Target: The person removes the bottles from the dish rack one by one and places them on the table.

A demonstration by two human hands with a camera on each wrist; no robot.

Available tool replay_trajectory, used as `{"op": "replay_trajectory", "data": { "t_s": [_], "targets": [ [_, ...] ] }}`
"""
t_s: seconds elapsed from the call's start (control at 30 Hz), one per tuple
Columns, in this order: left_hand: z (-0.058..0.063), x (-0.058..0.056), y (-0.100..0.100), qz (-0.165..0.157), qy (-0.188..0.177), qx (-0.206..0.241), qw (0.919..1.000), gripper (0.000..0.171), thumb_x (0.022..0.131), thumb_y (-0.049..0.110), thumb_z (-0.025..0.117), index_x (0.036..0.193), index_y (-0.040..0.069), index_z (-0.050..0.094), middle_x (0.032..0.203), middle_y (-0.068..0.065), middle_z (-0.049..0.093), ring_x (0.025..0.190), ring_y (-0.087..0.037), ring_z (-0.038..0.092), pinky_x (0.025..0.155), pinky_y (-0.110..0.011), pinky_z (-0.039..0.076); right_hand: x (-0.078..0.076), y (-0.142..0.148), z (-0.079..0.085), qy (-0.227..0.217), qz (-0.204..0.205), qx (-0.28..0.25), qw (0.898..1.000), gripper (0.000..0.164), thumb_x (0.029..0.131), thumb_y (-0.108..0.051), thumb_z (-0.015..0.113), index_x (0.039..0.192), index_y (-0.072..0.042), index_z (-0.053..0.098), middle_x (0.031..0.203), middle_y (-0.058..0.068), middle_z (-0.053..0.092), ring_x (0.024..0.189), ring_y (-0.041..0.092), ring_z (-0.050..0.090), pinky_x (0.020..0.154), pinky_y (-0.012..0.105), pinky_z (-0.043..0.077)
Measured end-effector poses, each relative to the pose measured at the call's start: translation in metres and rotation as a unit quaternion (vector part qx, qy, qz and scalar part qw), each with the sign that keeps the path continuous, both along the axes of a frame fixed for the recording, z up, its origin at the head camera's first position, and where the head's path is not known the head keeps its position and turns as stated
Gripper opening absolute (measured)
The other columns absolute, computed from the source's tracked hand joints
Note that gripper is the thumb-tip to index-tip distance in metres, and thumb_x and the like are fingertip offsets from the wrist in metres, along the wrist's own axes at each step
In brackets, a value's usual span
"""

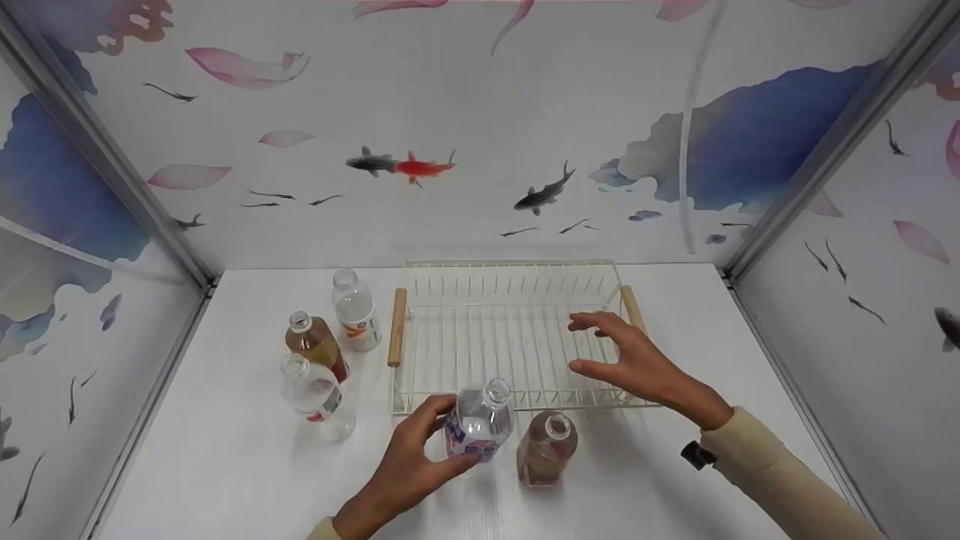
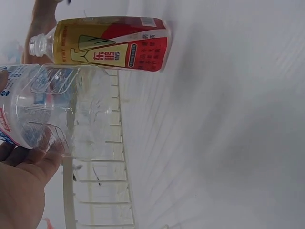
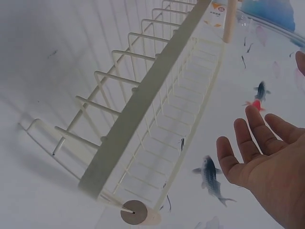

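My left hand (image 1: 416,454) grips a clear plastic bottle (image 1: 480,424) with a blue and red label, uncapped, in front of the wire rack. In the left wrist view the bottle (image 2: 52,109) leans across the frame, its clear base away from the palm. Just right of it in the head view stands a brownish open bottle (image 1: 546,450); its red and gold label (image 2: 112,44) shows in the left wrist view. Over the right part of the cream wire rack (image 1: 480,401) hovers my right hand (image 1: 637,360), fingers spread and holding nothing.
At the left of the white table stand a clear bottle with an orange label (image 1: 358,319), an amber bottle (image 1: 316,346) and another clear bottle (image 1: 319,401). The rack has wooden handles (image 1: 397,328) at both ends. Printed wall panels (image 1: 465,97) enclose the table on three sides.
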State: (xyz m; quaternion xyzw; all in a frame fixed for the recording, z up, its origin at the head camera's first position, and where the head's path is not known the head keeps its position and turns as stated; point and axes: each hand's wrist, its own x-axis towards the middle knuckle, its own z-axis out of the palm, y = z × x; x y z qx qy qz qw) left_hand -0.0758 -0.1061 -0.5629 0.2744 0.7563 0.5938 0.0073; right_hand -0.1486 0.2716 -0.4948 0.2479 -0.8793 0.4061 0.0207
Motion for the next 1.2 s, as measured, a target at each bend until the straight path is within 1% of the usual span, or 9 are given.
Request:
{"op": "replay_trajectory", "data": {
  "t_s": [0.2,0.4,0.63,0.73,0.8,0.93,1.1,1.2],
  "targets": [
    [-0.014,0.001,0.002,-0.003,0.000,-0.017,0.9999,0.071,0.090,0.032,0.094,0.150,0.021,0.056,0.145,0.005,0.064,0.136,-0.021,0.064,0.115,-0.046,0.056,-0.001,0.001,-0.003,-0.003,-0.005,-0.002,1.000,0.067,0.098,-0.024,0.087,0.158,-0.014,0.058,0.148,0.009,0.066,0.139,0.031,0.060,0.114,0.064,0.047],
    [-0.026,0.002,0.005,-0.012,-0.014,-0.024,0.9996,0.072,0.090,0.030,0.094,0.150,0.020,0.056,0.146,0.004,0.064,0.138,-0.022,0.063,0.118,-0.044,0.053,-0.001,0.001,-0.004,-0.008,-0.009,0.002,1.000,0.067,0.098,-0.026,0.087,0.158,-0.014,0.058,0.148,0.007,0.066,0.139,0.030,0.060,0.114,0.066,0.046],
    [-0.035,0.003,0.006,-0.014,-0.013,-0.014,0.9997,0.072,0.089,0.027,0.095,0.151,0.021,0.058,0.147,0.005,0.064,0.140,-0.022,0.062,0.121,-0.043,0.050,-0.001,0.003,-0.006,-0.008,-0.015,0.002,1.000,0.067,0.098,-0.026,0.088,0.157,-0.014,0.059,0.148,0.005,0.066,0.138,0.033,0.061,0.114,0.062,0.047],
    [-0.040,0.003,0.007,-0.021,-0.023,-0.009,0.9995,0.073,0.089,0.025,0.095,0.152,0.023,0.058,0.149,0.005,0.064,0.142,-0.022,0.061,0.123,-0.043,0.048,-0.001,0.002,-0.007,-0.007,-0.016,0.003,1.000,0.067,0.098,-0.026,0.088,0.157,-0.013,0.059,0.147,0.005,0.066,0.138,0.033,0.061,0.114,0.063,0.047],
    [-0.044,0.003,0.007,-0.027,-0.033,-0.005,0.9991,0.073,0.089,0.024,0.095,0.152,0.024,0.057,0.150,0.005,0.063,0.144,-0.022,0.060,0.124,-0.042,0.046,0.000,0.002,-0.008,-0.008,-0.018,0.006,1.000,0.067,0.098,-0.027,0.087,0.157,-0.014,0.058,0.147,0.005,0.066,0.137,0.031,0.061,0.114,0.063,0.048],
    [-0.052,0.002,0.006,-0.032,-0.051,0.006,0.9982,0.074,0.090,0.024,0.094,0.153,0.022,0.057,0.152,0.003,0.061,0.147,-0.024,0.057,0.124,-0.039,0.045,0.000,0.003,-0.009,-0.012,-0.019,0.009,1.000,0.068,0.098,-0.029,0.087,0.157,-0.014,0.058,0.148,0.004,0.066,0.137,0.029,0.061,0.114,0.065,0.047],
    [-0.056,-0.001,0.004,-0.033,-0.075,0.019,0.9965,0.074,0.089,0.018,0.095,0.152,0.019,0.056,0.152,0.001,0.061,0.150,-0.025,0.055,0.125,-0.035,0.041,0.000,0.004,-0.012,-0.015,-0.020,0.009,1.000,0.067,0.098,-0.028,0.087,0.157,-0.014,0.059,0.149,0.005,0.065,0.139,0.029,0.060,0.114,0.062,0.047],
    [-0.057,-0.002,0.004,-0.032,-0.088,0.022,0.9953,0.074,0.089,0.015,0.094,0.152,0.018,0.055,0.151,0.000,0.060,0.151,-0.026,0.054,0.125,-0.036,0.041,-0.001,0.006,-0.013,-0.018,-0.022,0.010,1.000,0.067,0.099,-0.028,0.086,0.157,-0.013,0.058,0.149,0.006,0.065,0.140,0.031,0.059,0.114,0.063,0.047]
  ]
}}
